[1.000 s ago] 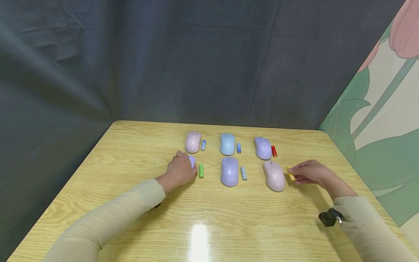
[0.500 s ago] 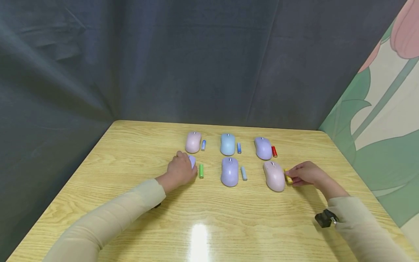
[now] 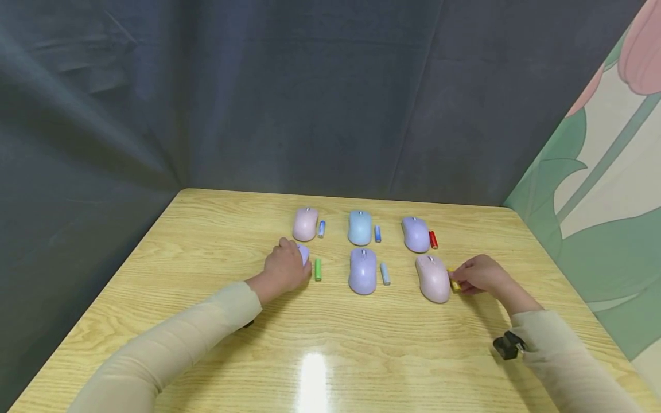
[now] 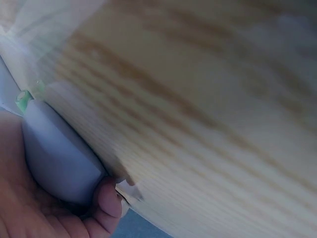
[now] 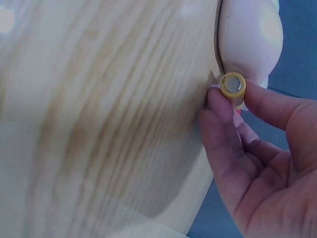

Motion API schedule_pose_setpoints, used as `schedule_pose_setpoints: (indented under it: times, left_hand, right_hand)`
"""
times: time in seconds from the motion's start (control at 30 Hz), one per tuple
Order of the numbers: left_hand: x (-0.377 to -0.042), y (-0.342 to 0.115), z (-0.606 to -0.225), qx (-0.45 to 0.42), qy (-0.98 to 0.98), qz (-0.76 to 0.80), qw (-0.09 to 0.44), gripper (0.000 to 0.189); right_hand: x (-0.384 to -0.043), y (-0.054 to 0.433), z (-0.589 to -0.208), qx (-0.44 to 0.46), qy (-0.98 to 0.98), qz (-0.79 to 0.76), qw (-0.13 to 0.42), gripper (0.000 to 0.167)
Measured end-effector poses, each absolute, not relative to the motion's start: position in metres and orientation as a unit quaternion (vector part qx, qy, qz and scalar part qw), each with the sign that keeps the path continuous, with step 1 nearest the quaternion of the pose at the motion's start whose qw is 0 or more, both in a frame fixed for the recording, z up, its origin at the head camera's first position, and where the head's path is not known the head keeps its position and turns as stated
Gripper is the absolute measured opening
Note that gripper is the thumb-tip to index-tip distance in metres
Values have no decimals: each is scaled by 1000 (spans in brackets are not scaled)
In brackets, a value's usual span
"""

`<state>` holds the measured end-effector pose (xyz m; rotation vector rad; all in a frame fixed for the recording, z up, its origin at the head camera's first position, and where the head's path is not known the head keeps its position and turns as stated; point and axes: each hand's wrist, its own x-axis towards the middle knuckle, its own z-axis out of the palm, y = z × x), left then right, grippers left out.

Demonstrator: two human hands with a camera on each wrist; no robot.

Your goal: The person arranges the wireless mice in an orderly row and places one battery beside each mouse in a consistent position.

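Observation:
My left hand [image 3: 283,267] grips a purple computer mouse [image 3: 303,253] on the wooden table; most of it is hidden under the hand in the head view. In the left wrist view, the fingers curl round the near end of that mouse. A green battery [image 3: 318,269] lies just right of it. My right hand [image 3: 484,274] pinches a yellow battery [image 5: 233,89] between thumb and fingertips, low over the table. That battery is right beside a pink mouse [image 3: 432,279], on its right side.
Behind, a row holds a pink mouse [image 3: 306,224], a light blue mouse [image 3: 360,228] and a purple mouse [image 3: 415,234], with blue batteries and a red battery [image 3: 433,239] beside them. Another purple mouse [image 3: 363,271] and a grey-blue battery [image 3: 385,273] lie between my hands.
My right hand has moved slightly left with the yellow battery, bringing it up against the pink mouse's side. The left hand has stayed on its mouse.

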<state>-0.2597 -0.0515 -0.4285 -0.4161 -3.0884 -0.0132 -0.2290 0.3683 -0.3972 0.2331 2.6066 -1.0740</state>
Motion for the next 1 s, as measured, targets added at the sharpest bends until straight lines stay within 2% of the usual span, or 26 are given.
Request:
schedule_pose_setpoints:
  times: [0.4, 1.0]
  left_hand:
    - [-256, -52, -426, -143, -989, 1, 27, 58]
    - [-259, -52, -430, -133, -991, -7, 14, 59]
  right_hand:
    - [-224, 364, -397, 64, 929, -342, 127, 20]
    - [-223, 358, -397, 72, 943, -306, 107, 22]
